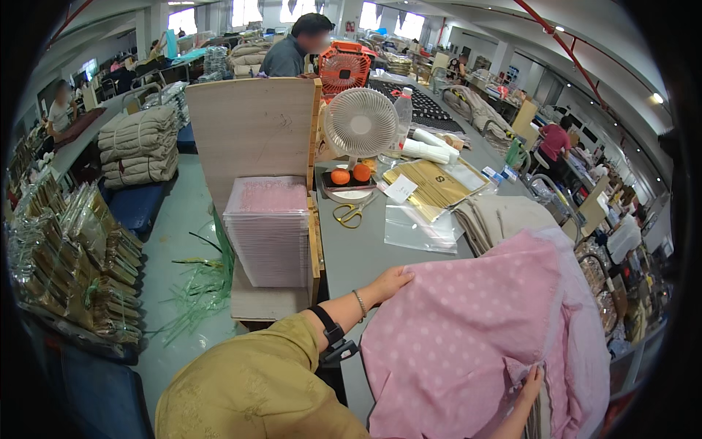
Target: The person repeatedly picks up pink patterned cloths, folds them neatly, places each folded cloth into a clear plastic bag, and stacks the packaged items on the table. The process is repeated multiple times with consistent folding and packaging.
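Pink dotted cloth (pixel 461 307), pinched in our left hand (pixel 395 284) and right hand (pixel 532 383), could snag the far scissors (pixel 355 211) if swept left.

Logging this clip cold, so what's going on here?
A pink, white-dotted cloth drapes over a grey table. The person's left grip pinches its upper-left edge, and the right grip holds it at the lower right. Folded beige cloth lies just beyond; a clear plastic bag and white fan are farther back.

Pink dotted cloth (pixel 461 307), loosely spread
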